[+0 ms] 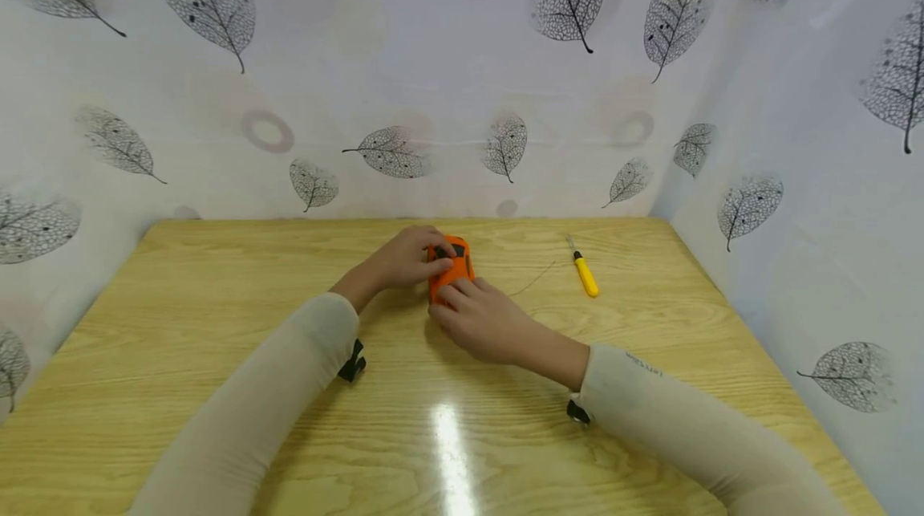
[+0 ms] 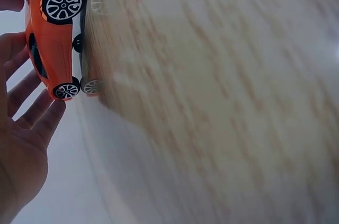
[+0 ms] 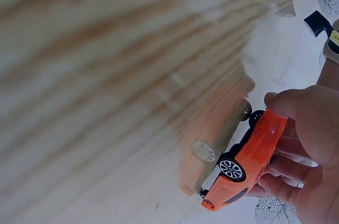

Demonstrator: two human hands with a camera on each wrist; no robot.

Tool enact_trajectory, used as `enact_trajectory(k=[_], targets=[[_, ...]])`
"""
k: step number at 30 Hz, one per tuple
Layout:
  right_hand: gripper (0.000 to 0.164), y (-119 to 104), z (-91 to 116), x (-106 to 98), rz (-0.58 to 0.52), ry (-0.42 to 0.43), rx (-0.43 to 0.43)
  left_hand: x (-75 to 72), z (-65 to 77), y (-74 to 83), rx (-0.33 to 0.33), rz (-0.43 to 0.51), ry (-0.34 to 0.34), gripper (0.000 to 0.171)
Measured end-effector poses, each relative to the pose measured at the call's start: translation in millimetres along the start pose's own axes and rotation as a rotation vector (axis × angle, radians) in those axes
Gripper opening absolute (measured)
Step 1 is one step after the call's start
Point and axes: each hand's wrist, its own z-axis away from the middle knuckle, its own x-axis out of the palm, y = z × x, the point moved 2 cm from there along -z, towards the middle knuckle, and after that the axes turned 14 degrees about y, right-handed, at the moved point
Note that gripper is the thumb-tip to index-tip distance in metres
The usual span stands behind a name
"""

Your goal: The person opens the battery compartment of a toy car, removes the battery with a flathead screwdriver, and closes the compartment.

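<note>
An orange toy car (image 1: pixel 462 269) with dark windows is between my two hands, near the far middle of the table. My left hand (image 1: pixel 408 258) holds its far part, with the thumb lying across the top. In the left wrist view, fingers of that hand (image 2: pixel 26 144) reach the car's end beside a silver-spoked wheel (image 2: pixel 67 91). At the near end, my right hand (image 1: pixel 487 323) grips the car, thumb at the end and fingers over the body, as the right wrist view shows of the toy car (image 3: pixel 254 150). The wheels are close to the tabletop.
A screwdriver (image 1: pixel 586 274) with a yellow handle lies to the right. Between it and the car, a thin dark strand (image 1: pixel 536 278) runs over the wooden table (image 1: pixel 216 275). A leaf-patterned curtain (image 1: pixel 433 83) hangs behind and on both sides.
</note>
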Motion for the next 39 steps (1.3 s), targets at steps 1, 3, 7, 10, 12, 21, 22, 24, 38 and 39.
enact_trajectory(k=[1,3,7,10,12,21,22,24,38,39], targets=[[0.022,0.4,0.0,0.5,-0.001,-0.008,0.004,0.0,0.2,-0.1,0.001,0.000,0.001,0.020],[0.024,0.9,0.0,1.4,-0.004,-0.023,0.010,-0.1,0.3,-0.5,-0.004,0.001,-0.001,0.020],[0.022,1.7,-0.1,0.4,-0.017,-0.034,0.012,-0.2,0.2,-1.5,-0.007,-0.001,-0.010,0.020],[0.021,3.2,-0.5,-1.5,-0.020,-0.026,0.001,-0.2,0.3,-2.9,-0.007,-0.009,-0.014,0.022],[0.021,4.5,-0.4,-2.3,-0.019,-0.025,-0.009,-0.4,0.7,-3.9,-0.008,-0.013,-0.015,0.023],[0.020,13.1,1.3,0.1,-0.098,-0.054,0.012,-5.1,4.4,-2.5,-0.014,0.001,0.008,0.024],[0.020,14.4,1.8,0.8,-0.113,-0.062,0.019,-5.5,4.6,-2.1,-0.014,-0.002,0.010,0.024],[0.021,16.7,3.0,2.8,-0.141,-0.078,0.032,-6.1,5.0,-1.7,-0.019,-0.013,0.006,0.024],[0.029,34.1,10.6,11.5,-0.287,-0.110,0.042,-10.3,8.5,-2.9,-0.047,-0.098,-0.007,0.020],[0.028,35.8,11.2,11.5,-0.303,-0.102,0.037,-10.7,9.4,-3.6,-0.050,-0.100,-0.006,0.020]])
